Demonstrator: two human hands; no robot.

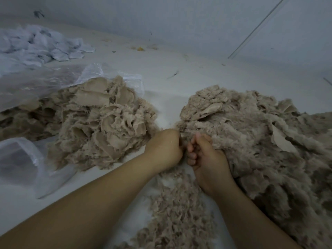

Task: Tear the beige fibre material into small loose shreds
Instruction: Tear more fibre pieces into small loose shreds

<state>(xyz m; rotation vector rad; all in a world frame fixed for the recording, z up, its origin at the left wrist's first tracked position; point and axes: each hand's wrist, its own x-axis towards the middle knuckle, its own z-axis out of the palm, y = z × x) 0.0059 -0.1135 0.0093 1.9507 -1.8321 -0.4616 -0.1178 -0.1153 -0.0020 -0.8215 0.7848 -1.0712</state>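
At centre frame, both hands, left (pixel 164 147) and right (pixel 201 155), pinch one tuft of the fibre (pixel 251 133) close together, likely to tear it short.

— What colour is the fibre?
— Both fibre heaps (pixel 100 123) (pixel 251 137) and the shreds (pixel 176 209) are beige. The floor (pixel 179 69) is white, the plastic bag (pixel 45 81) clear, the cloth pile (pixel 39 44) pale bluish-white.

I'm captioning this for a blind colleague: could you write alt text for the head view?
Two bare hands, left hand and right hand, grip beige fibre between them, at the edge of a fluffy right pile. Another beige pile lies left on clear plastic; loose shreds trail below the hands.
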